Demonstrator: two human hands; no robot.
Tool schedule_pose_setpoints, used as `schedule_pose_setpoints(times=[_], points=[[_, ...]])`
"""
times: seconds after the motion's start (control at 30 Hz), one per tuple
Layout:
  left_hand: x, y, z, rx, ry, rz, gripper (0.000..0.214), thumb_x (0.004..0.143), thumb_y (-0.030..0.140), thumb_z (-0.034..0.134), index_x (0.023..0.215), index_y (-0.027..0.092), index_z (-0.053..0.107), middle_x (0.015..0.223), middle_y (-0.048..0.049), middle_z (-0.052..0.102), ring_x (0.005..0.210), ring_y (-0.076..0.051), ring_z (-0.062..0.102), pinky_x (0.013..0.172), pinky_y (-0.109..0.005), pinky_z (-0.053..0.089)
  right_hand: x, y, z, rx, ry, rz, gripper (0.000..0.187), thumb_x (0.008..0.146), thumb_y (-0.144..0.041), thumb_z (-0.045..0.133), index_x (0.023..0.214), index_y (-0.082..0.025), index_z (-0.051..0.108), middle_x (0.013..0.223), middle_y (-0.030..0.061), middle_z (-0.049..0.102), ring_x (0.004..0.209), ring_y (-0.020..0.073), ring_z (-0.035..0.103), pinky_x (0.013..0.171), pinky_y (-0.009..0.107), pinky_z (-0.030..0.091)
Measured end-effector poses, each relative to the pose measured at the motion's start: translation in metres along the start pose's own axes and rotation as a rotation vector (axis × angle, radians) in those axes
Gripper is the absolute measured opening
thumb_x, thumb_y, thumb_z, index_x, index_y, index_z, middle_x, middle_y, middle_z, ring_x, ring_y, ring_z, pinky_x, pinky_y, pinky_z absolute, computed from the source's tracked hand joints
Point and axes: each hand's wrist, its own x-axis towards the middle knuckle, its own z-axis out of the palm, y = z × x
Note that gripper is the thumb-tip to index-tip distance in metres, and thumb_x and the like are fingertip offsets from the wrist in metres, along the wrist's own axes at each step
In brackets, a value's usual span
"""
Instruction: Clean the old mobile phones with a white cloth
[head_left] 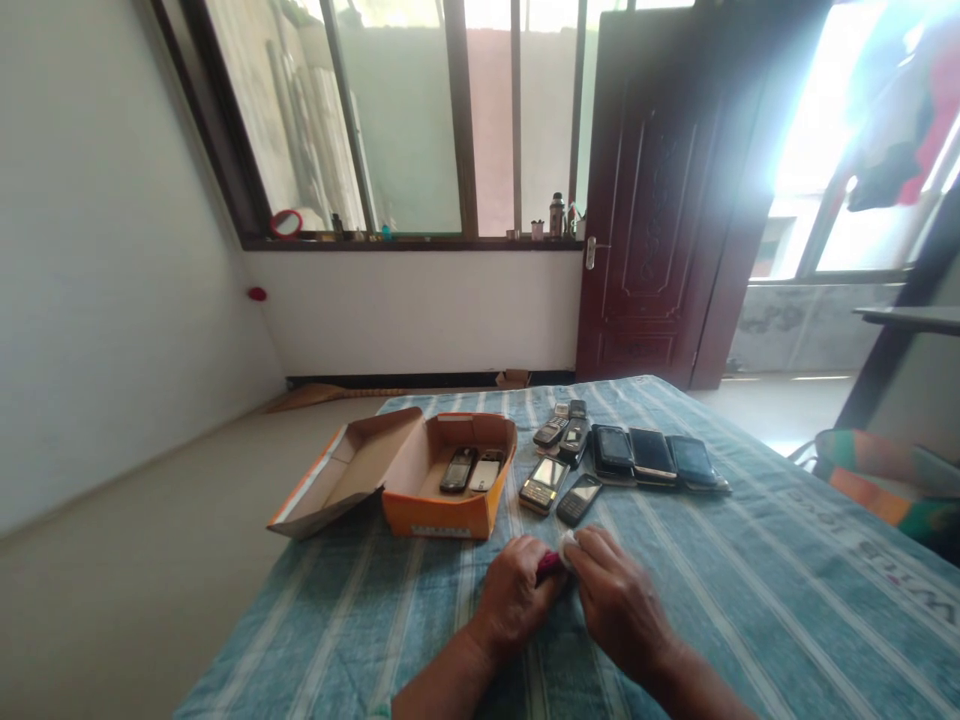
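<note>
Two items are held above a striped blue cloth [360, 620]: a dark red object [549, 566], enclosed by the curled fingers of the left hand [516, 590], and a white wad [568, 548], pinched by the fingertips of the right hand [619, 598]. The wad is pressed to the exposed end of the red object, between the hands; most of the object is covered by the left hand, so its kind cannot be told. Beyond the left hand, an open orange box [439, 519] is set on the cloth, its lid [345, 475] folded out to the left. Within the box, a black phone [458, 470] and a white phone [487, 471] are laid side by side. To the right of the box, a gold-toned keypad phone [544, 485] and a dark keypad phone [579, 499] are placed nearest the hands; behind them, smaller phones [551, 431] are clustered. Farther right, three touchscreen phones [652, 455] are arranged in a row, screens uppermost. In the background, a dark red door [645, 200] is seen beside a window [405, 130], along whose sill [420, 243] small articles are lined, a red-rimmed mirror [286, 223] and a flask [556, 215] being distinguished among them.
</note>
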Motion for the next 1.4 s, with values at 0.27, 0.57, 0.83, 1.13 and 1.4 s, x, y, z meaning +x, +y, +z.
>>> schedule_pose_setpoints(times=[0.27,0.57,0.83,1.13,1.4], points=[[0.001,-0.006,0.003,-0.014,0.024,0.022,0.014,0.077,0.025,0.056,0.067,0.021,0.046,0.072,-0.0012,0.056,0.073,-0.019,0.054,0.066,-0.029,0.041,0.003,-0.011,0.003,0.027,-0.03,-0.035,0.026,0.088,-0.004,0.039,0.088,-0.02,0.06,0.083,0.0057,0.06,0.085,0.0193,0.056,0.075,0.03,0.048],[0.0,0.006,-0.008,-0.013,-0.034,-0.038,0.014,0.083,0.029,0.056,0.073,0.02,0.055,0.078,-0.0034,0.059,0.077,-0.021,0.057,0.069,-0.03,0.043,-0.003,0.012,-0.004,-0.015,0.003,0.058,0.028,0.088,-0.001,0.037,0.082,-0.019,0.059,0.083,0.006,0.056,0.088,0.0195,0.053,0.077,0.028,0.045],[0.001,0.009,-0.01,-0.009,-0.028,-0.049,0.014,0.082,0.029,0.057,0.072,0.02,0.055,0.078,-0.0033,0.059,0.079,-0.021,0.059,0.07,-0.03,0.044,-0.003,0.011,-0.005,-0.018,-0.038,0.096,0.026,0.085,0.001,0.039,0.081,-0.019,0.056,0.083,0.0056,0.055,0.084,0.0199,0.051,0.074,0.029,0.043],[0.002,-0.001,-0.003,0.015,-0.028,0.013,0.016,0.08,0.024,0.056,0.067,0.02,0.048,0.074,-0.002,0.057,0.076,-0.02,0.056,0.067,-0.028,0.042,-0.002,-0.001,0.001,0.021,-0.022,0.037,0.025,0.089,-0.004,0.038,0.085,-0.019,0.057,0.086,0.0066,0.056,0.088,0.0204,0.052,0.078,0.03,0.046],[0.001,-0.004,-0.001,-0.002,0.018,0.069,0.02,0.082,0.029,0.054,0.067,0.021,0.043,0.072,-0.0016,0.056,0.073,-0.019,0.055,0.065,-0.029,0.04,-0.002,-0.008,0.01,0.069,-0.029,-0.038,0.024,0.091,-0.006,0.038,0.087,-0.019,0.057,0.087,0.0074,0.058,0.091,0.0209,0.055,0.082,0.032,0.048]])
